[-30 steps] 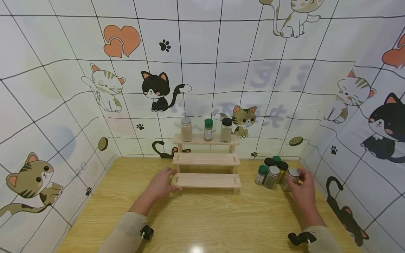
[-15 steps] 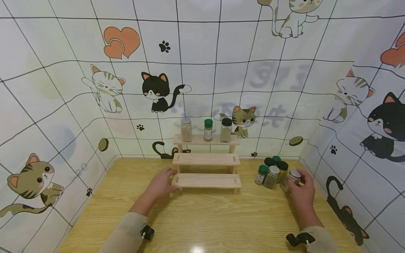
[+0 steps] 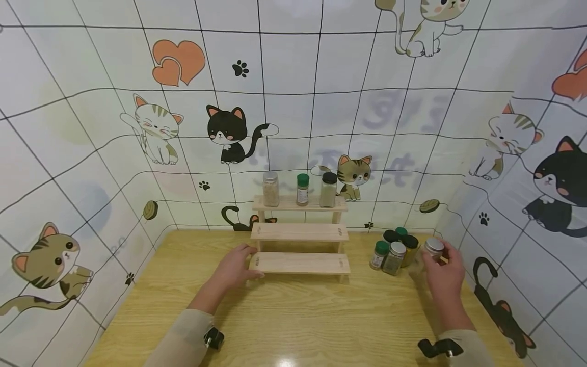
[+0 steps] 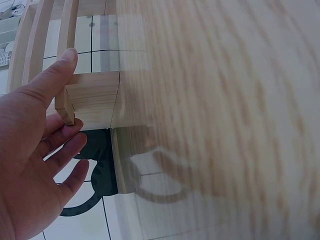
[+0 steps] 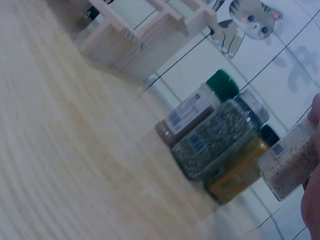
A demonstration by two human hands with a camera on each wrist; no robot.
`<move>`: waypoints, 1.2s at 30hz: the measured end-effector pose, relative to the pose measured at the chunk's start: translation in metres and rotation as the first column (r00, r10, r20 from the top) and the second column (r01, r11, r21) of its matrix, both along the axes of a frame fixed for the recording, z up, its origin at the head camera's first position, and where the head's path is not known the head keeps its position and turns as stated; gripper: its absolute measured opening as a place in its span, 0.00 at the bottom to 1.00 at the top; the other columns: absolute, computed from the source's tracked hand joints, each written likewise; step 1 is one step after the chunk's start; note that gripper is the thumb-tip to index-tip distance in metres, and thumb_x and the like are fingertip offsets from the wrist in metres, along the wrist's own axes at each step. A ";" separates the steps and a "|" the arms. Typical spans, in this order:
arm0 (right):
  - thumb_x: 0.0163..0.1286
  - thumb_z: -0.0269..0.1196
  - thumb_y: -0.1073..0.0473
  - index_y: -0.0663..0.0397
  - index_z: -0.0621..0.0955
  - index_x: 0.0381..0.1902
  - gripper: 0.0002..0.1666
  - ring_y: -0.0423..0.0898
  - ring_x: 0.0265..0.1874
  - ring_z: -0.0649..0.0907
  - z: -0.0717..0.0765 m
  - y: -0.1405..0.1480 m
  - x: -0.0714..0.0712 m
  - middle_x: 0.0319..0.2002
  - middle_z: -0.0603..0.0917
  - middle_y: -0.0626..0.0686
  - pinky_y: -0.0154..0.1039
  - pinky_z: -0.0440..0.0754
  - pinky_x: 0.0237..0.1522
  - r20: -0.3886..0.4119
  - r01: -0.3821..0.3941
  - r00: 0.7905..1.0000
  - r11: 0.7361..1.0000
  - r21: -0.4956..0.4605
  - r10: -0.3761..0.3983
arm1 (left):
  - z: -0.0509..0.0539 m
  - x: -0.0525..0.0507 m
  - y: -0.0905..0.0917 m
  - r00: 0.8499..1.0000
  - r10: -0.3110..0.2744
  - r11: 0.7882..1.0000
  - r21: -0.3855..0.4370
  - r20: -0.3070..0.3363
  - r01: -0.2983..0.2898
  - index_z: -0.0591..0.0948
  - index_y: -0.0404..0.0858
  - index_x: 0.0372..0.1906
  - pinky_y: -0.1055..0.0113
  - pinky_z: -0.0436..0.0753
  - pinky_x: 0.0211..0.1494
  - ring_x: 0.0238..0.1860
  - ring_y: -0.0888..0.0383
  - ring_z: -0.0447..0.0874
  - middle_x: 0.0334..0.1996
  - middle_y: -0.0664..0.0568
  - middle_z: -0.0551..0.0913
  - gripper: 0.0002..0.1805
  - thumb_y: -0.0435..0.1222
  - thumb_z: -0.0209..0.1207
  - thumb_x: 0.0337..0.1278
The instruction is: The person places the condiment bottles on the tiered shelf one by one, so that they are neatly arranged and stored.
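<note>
My right hand (image 3: pixel 447 278) holds a spice jar (image 3: pixel 433 246) with a silver lid, fingers and thumb round its sides. In the right wrist view this glass jar (image 5: pixel 290 162) shows pale speckled contents, its base raised off the table. My left hand (image 3: pixel 231 267) grips the left end of a three-tier wooden rack (image 3: pixel 300 262) at its lowest shelf. The left wrist view has the thumb over the shelf end (image 4: pixel 92 95) and fingertips beneath. On the top tier stand a silver-lidded jar (image 3: pixel 270 189), a green-capped jar (image 3: pixel 302 189) and a black-lidded jar (image 3: pixel 328 190).
Several jars cluster on the table right of the rack: a green-capped one (image 3: pixel 378 255), a silver-lidded one with dark herbs (image 3: pixel 394 259), a yellow one with a black lid (image 3: pixel 409 250), others behind. Cat-patterned walls (image 3: pixel 293 117) border the table (image 3: pixel 293 316) at the back and sides.
My right hand has lifted the silver-lidded spice jar and moved it slightly right, away from the cluster. The left hand stays on the rack.
</note>
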State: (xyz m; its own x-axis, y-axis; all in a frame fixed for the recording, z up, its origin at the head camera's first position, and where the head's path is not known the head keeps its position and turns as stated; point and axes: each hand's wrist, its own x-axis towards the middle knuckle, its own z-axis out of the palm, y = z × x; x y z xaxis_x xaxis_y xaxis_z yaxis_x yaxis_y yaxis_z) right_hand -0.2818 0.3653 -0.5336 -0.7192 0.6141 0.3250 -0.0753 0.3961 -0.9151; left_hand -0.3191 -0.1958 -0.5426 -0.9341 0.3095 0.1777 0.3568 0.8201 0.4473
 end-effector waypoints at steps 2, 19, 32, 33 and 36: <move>0.75 0.73 0.58 0.56 0.79 0.76 0.34 0.33 0.55 0.74 0.008 0.000 0.000 0.57 0.77 0.40 0.29 0.77 0.58 -0.019 -0.003 1.000 1.000 0.024 0.004 | -0.001 0.000 0.000 1.000 0.008 1.000 0.000 0.006 -0.008 0.83 0.34 0.69 0.42 0.83 0.68 0.63 0.39 0.84 0.63 0.43 0.83 0.43 0.51 0.85 0.54; 0.76 0.76 0.55 0.48 0.79 0.78 0.36 0.41 0.59 0.83 0.060 -0.030 0.007 0.61 0.81 0.44 0.21 0.81 0.53 0.000 -0.133 0.991 0.991 -0.008 0.133 | -0.002 0.000 0.001 1.000 0.020 1.000 0.010 0.016 -0.020 0.83 0.35 0.69 0.42 0.84 0.68 0.64 0.39 0.84 0.64 0.44 0.83 0.43 0.52 0.85 0.53; 0.78 0.74 0.58 0.48 0.79 0.77 0.33 0.34 0.56 0.85 0.076 -0.065 -0.005 0.66 0.85 0.50 0.23 0.82 0.54 -0.032 -0.277 0.961 0.961 0.000 0.276 | 0.003 0.002 0.002 1.000 0.019 1.000 0.001 0.020 -0.019 0.83 0.35 0.69 0.41 0.84 0.67 0.63 0.38 0.84 0.63 0.43 0.83 0.42 0.51 0.85 0.53; 0.78 0.74 0.58 0.49 0.79 0.77 0.33 0.33 0.56 0.85 0.077 -0.068 -0.007 0.67 0.85 0.51 0.23 0.82 0.55 -0.032 -0.288 0.957 0.957 0.009 0.289 | 0.003 0.002 0.002 1.000 0.020 1.000 -0.001 0.021 -0.020 0.83 0.34 0.69 0.41 0.84 0.67 0.63 0.38 0.84 0.63 0.43 0.83 0.42 0.51 0.85 0.53; 0.79 0.73 0.58 0.51 0.79 0.77 0.33 0.33 0.55 0.85 0.081 -0.080 -0.011 0.67 0.85 0.55 0.23 0.82 0.54 -0.030 -0.324 0.945 0.946 0.027 0.324 | 0.003 0.002 0.002 0.999 0.025 1.000 -0.003 0.023 -0.025 0.83 0.34 0.69 0.41 0.84 0.67 0.64 0.38 0.84 0.64 0.43 0.82 0.42 0.51 0.85 0.53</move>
State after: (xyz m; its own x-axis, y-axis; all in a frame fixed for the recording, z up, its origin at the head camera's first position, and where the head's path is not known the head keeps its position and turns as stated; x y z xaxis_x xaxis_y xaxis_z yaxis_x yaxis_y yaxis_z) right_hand -0.2925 0.2854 -0.4526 -0.8665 0.3424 0.3633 -0.2338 0.3648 -0.9013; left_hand -0.3176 -0.1934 -0.5393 -0.9454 0.2866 0.1550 0.3258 0.8297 0.4533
